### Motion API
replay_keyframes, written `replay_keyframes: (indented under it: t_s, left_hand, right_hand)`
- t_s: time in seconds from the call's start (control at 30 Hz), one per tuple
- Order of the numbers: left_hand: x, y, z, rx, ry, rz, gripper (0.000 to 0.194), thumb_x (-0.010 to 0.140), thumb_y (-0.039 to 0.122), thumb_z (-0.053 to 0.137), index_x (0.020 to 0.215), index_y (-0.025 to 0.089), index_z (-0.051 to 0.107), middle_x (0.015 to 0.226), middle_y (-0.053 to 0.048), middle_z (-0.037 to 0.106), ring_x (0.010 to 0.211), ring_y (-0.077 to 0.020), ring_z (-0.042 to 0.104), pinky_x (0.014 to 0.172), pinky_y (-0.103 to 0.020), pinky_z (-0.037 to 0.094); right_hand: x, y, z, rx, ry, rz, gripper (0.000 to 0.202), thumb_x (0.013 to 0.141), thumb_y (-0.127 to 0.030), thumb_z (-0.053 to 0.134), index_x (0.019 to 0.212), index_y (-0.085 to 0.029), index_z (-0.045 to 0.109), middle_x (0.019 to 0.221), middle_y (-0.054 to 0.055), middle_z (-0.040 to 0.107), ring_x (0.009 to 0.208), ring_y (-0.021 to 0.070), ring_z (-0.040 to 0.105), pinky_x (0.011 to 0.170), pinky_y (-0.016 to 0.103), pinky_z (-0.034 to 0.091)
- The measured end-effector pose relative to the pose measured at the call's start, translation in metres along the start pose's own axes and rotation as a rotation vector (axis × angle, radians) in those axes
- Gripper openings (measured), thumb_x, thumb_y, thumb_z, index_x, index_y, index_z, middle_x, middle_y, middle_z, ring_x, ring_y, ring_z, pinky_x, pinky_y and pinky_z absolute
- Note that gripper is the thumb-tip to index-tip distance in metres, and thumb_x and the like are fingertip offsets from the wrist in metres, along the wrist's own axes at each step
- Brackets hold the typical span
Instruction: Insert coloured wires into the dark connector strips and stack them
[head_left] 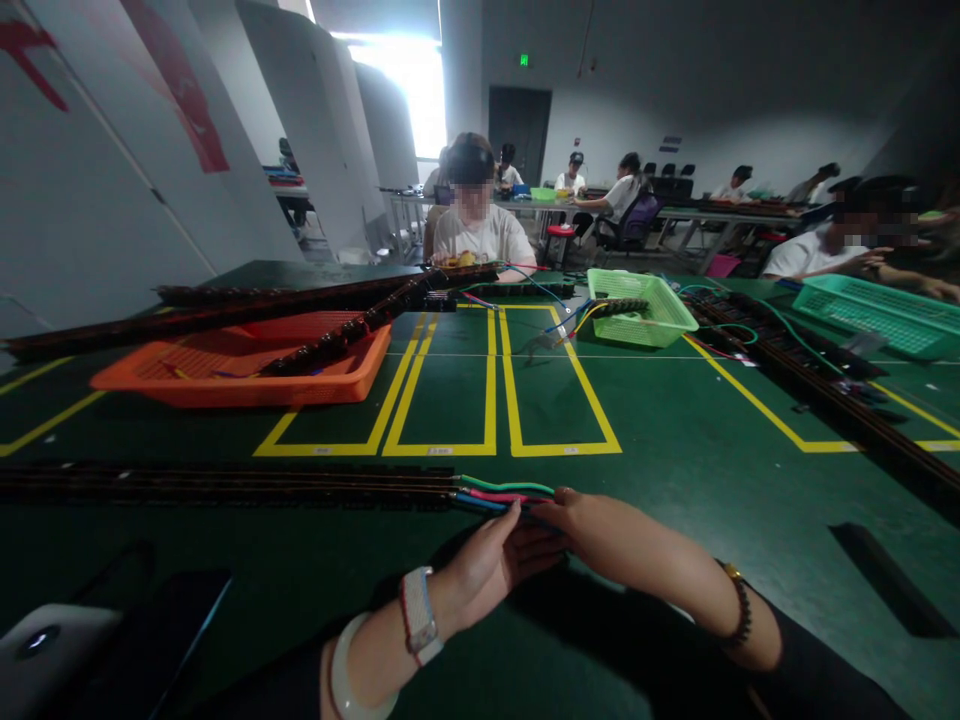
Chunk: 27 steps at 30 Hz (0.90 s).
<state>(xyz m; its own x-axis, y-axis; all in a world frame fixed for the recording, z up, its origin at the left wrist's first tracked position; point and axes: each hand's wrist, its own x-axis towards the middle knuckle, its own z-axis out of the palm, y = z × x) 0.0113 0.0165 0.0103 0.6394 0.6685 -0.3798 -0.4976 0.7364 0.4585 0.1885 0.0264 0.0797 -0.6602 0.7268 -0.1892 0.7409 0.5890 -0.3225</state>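
A long dark strip with several parallel brown lines [225, 487] lies across the left of the table. From its right end come a green wire [510, 485], a red wire [495, 496] and a blue wire [480, 502]. My left hand [499, 560] is under the wires, its thumb raised against them and its fingers curved behind. Reaching in from the right, my right hand [596, 525] is closed over the far ends of the same wires and touches my left fingers. The wire tips are hidden by my hands.
Beyond stand an orange basket [247, 392] with dark strips across it, a light green basket [641, 325] and a teal basket [885, 315]. More dark strips [840, 390] lie at right, near a black flat piece [892, 580]. A person [480, 225] sits opposite.
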Motion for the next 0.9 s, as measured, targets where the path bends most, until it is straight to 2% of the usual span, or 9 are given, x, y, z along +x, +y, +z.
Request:
replay_keyframes:
  t_s: [0.13, 0.3, 0.4, 0.5, 0.57, 0.63, 0.77, 0.9]
  left_hand:
    - [-0.001, -0.003, -0.002, 0.119, -0.104, -0.061, 0.038, 0.093, 0.036, 0.042, 0.097, 0.006, 0.065, 0.094, -0.018, 0.07, 0.092, -0.0239, 0.067, 0.095, -0.043, 0.041]
    - [-0.001, -0.006, -0.003, 0.221, -0.107, -0.043, 0.039, 0.091, 0.033, 0.041, 0.083, 0.005, 0.067, 0.085, -0.018, 0.071, 0.082, -0.0243, 0.068, 0.089, -0.043, 0.045]
    - [-0.003, -0.006, -0.002, 0.274, -0.149, -0.054, 0.044, 0.09, 0.037, 0.041, 0.075, 0.006, 0.067, 0.081, -0.017, 0.071, 0.08, -0.0231, 0.069, 0.087, -0.04, 0.046]
    - [-0.006, -0.006, -0.002, 0.409, -0.252, -0.08, 0.047, 0.088, 0.041, 0.042, 0.068, 0.006, 0.067, 0.073, -0.016, 0.071, 0.073, -0.0217, 0.068, 0.077, -0.035, 0.049]
    - [-0.006, -0.008, -0.002, 0.543, -0.305, -0.1, 0.05, 0.087, 0.046, 0.043, 0.065, 0.007, 0.066, 0.065, -0.013, 0.069, 0.062, -0.0188, 0.066, 0.068, -0.031, 0.049]
    - [-0.007, -0.011, -0.003, 0.676, -0.346, -0.108, 0.052, 0.086, 0.051, 0.044, 0.062, 0.009, 0.065, 0.06, -0.011, 0.068, 0.055, -0.0157, 0.062, 0.063, -0.028, 0.048]
    - [-0.007, -0.019, -0.005, 0.866, -0.43, -0.102, 0.056, 0.083, 0.059, 0.045, 0.06, 0.011, 0.064, 0.058, -0.008, 0.067, 0.052, -0.0135, 0.061, 0.061, -0.026, 0.049]
    - [-0.006, -0.023, -0.008, 0.901, -0.412, -0.045, 0.057, 0.081, 0.062, 0.045, 0.061, 0.013, 0.064, 0.059, -0.008, 0.067, 0.054, -0.0145, 0.062, 0.065, -0.028, 0.05]
  right_hand:
    - [0.003, 0.008, 0.0, -0.009, -0.005, 0.008, 0.045, 0.084, -0.004, 0.04, 0.123, -0.021, 0.056, 0.102, 0.01, 0.06, 0.078, 0.0151, 0.062, 0.067, 0.025, 0.045]
    - [0.009, 0.02, 0.002, -0.033, 0.007, 0.003, 0.045, 0.083, -0.002, 0.04, 0.115, -0.024, 0.063, 0.1, 0.008, 0.06, 0.077, 0.0141, 0.062, 0.068, 0.025, 0.044]
    - [0.015, 0.018, -0.001, -0.065, 0.022, 0.04, 0.028, 0.083, -0.009, 0.049, 0.099, -0.022, 0.068, 0.092, 0.006, 0.062, 0.073, 0.0151, 0.06, 0.064, 0.025, 0.042]
    - [0.023, 0.009, -0.009, -0.057, 0.177, 0.102, 0.01, 0.084, -0.024, 0.058, 0.087, -0.019, 0.066, 0.084, 0.005, 0.061, 0.07, 0.0153, 0.057, 0.06, 0.025, 0.039]
    - [0.033, 0.0, -0.011, -0.009, 0.289, 0.108, 0.017, 0.084, -0.033, 0.06, 0.093, -0.019, 0.064, 0.086, 0.005, 0.06, 0.07, 0.0146, 0.056, 0.06, 0.025, 0.039]
    - [0.048, -0.007, -0.005, 0.023, 0.33, 0.075, 0.028, 0.082, -0.038, 0.064, 0.103, -0.019, 0.061, 0.091, 0.006, 0.06, 0.073, 0.0151, 0.056, 0.062, 0.025, 0.04]
    - [0.086, -0.019, 0.022, -0.048, 0.308, -0.005, 0.049, 0.075, -0.042, 0.071, 0.114, -0.017, 0.056, 0.102, 0.011, 0.06, 0.085, 0.0203, 0.058, 0.072, 0.03, 0.044]
    - [0.109, -0.028, 0.04, -0.066, 0.272, 0.083, 0.049, 0.078, -0.043, 0.068, 0.114, -0.015, 0.053, 0.099, 0.012, 0.063, 0.086, 0.0225, 0.061, 0.071, 0.03, 0.045]
